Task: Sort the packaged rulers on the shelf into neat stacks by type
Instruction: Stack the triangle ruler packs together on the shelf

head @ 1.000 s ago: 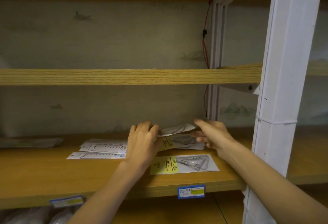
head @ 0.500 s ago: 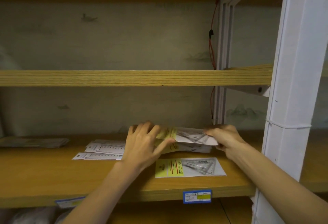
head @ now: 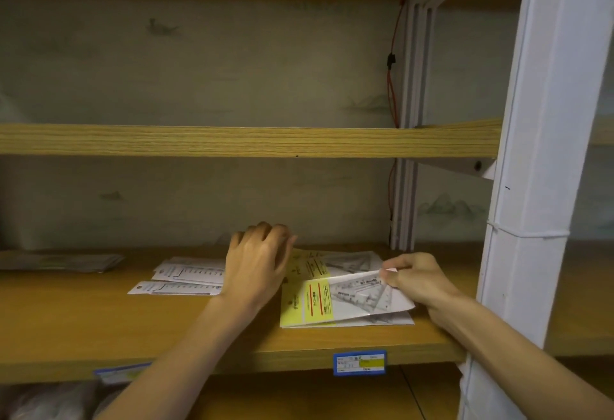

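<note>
Sorting is partly done, it seems. Low and right of the middle of the frame, the right hand (head: 419, 281) pinches the corner of a yellow triangle pack (head: 335, 298) and holds it just over another pack of the same kind that lies flat on the shelf (head: 99, 326). So a small front pile of triangle rulers has begun there. Behind it, nearer the back wall, more yellow packs (head: 332, 261) lie a bit crooked, and they have not yet joined the front pile.

The left hand (head: 257, 261) sits in the middle of the frame with its fingers curled down at the far edge of those back packs. I cannot tell if it grips one or only rests on them, since the fingers hide behind the hand.

To the left of that hand lie white ruler packs (head: 186, 278), spread like a fan, not yet squared up. At the far left of the frame is a flat dark pile (head: 59, 261) that looks fairly tidy, though it is too dim to be sure what it is.

Left to do: lay the held pack down, bring the back ones over, and square up the white ones.
</note>
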`<control>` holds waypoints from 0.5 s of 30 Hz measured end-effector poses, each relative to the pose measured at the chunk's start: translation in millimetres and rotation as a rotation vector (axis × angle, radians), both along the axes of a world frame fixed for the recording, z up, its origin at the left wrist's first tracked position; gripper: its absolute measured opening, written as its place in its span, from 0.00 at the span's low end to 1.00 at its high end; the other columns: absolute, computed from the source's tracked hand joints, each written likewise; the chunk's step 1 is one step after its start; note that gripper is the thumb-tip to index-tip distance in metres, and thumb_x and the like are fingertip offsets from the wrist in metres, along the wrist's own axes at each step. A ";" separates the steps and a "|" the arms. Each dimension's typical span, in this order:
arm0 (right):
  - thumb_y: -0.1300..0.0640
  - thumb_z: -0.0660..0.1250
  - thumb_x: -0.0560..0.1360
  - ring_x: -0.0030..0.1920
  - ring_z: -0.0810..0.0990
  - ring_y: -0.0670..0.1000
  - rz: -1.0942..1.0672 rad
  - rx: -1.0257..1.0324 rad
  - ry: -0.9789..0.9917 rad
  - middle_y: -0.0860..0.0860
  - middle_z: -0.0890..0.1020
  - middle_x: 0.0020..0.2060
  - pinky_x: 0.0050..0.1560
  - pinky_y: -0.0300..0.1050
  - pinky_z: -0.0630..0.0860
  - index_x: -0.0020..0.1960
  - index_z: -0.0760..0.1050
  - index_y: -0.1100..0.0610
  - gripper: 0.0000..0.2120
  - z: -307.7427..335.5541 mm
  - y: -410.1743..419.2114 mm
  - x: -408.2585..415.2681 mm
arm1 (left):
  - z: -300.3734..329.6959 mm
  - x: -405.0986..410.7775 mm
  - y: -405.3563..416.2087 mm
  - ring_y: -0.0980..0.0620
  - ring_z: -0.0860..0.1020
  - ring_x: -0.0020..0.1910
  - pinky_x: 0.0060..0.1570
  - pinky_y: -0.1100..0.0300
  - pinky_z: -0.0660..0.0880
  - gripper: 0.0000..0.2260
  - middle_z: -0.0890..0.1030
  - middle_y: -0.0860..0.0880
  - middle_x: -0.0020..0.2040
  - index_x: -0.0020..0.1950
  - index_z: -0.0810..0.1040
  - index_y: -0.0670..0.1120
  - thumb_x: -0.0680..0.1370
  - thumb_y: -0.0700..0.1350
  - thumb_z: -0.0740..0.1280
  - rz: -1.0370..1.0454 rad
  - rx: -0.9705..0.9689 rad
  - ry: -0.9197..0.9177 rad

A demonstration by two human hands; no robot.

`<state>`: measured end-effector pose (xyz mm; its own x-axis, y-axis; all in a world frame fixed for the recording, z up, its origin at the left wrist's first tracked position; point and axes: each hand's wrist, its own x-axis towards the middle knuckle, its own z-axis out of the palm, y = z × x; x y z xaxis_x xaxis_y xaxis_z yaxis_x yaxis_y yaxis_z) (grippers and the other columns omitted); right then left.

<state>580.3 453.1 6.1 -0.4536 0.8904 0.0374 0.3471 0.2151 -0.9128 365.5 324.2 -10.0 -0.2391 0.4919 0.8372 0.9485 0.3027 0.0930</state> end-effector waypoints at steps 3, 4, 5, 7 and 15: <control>0.59 0.68 0.77 0.45 0.81 0.51 0.006 0.060 -0.053 0.54 0.80 0.49 0.41 0.42 0.80 0.52 0.76 0.54 0.05 -7.2 2.8 -0.3 | -2.2 1.5 4.3 0.47 0.79 0.44 0.47 0.52 0.72 0.06 0.81 0.50 0.45 0.50 0.79 0.49 0.79 0.50 0.65 -0.009 -0.023 -0.001; 0.59 0.68 0.76 0.45 0.81 0.50 0.007 0.086 -0.075 0.53 0.80 0.49 0.44 0.43 0.80 0.52 0.76 0.54 0.05 -10.0 4.4 -0.3 | -2.4 1.9 5.6 0.47 0.79 0.44 0.47 0.52 0.71 0.06 0.81 0.50 0.45 0.50 0.79 0.49 0.79 0.50 0.65 -0.013 -0.031 -0.002; 0.58 0.68 0.76 0.45 0.80 0.48 0.005 0.116 -0.101 0.52 0.79 0.49 0.44 0.43 0.80 0.52 0.76 0.54 0.05 -12.3 5.3 -0.6 | -2.4 2.6 7.1 0.47 0.79 0.44 0.47 0.52 0.71 0.06 0.81 0.50 0.45 0.50 0.79 0.49 0.79 0.50 0.65 -0.016 -0.037 -0.003; 0.56 0.69 0.76 0.47 0.78 0.47 -0.008 0.192 -0.161 0.50 0.78 0.52 0.40 0.39 0.76 0.54 0.76 0.53 0.07 -16.4 7.2 -1.5 | -1.7 4.7 10.4 0.47 0.79 0.43 0.47 0.52 0.72 0.06 0.81 0.50 0.45 0.49 0.79 0.49 0.78 0.50 0.66 -0.026 -0.052 -0.005; 0.53 0.68 0.76 0.56 0.76 0.49 -0.017 0.482 -0.367 0.48 0.77 0.55 0.54 0.45 0.77 0.62 0.73 0.50 0.15 -23.7 6.5 1.2 | -1.9 10.3 27.8 0.47 0.79 0.46 0.47 0.53 0.71 0.07 0.80 0.50 0.47 0.49 0.79 0.49 0.77 0.52 0.67 -0.073 -0.162 -0.015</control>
